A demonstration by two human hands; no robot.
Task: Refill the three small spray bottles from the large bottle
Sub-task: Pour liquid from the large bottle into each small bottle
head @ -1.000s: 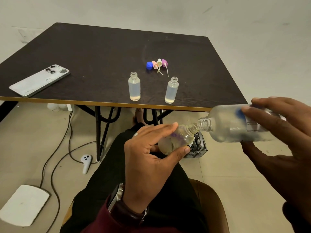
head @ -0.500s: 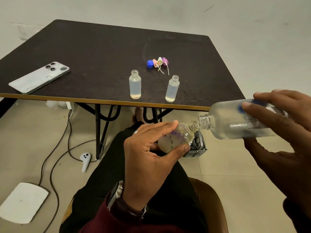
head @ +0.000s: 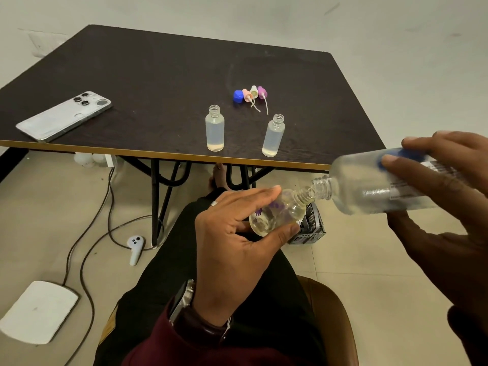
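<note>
My left hand grips a small clear spray bottle with purple flower marks, tilted over my lap with its neck pointing right. My right hand holds the large clear bottle nearly on its side, its open mouth touching the small bottle's neck. Two more small bottles, one left and one right, stand uncapped and upright near the front edge of the dark table. Behind them lie a blue cap and three spray tops.
A phone lies face down at the table's left. On the floor are cables, a white controller, a white pad and a small grey basket. I sit on a brown chair.
The large bottle has tilted a little more, its base rising, while its mouth stays at the small bottle's neck. My left hand has barely moved.
</note>
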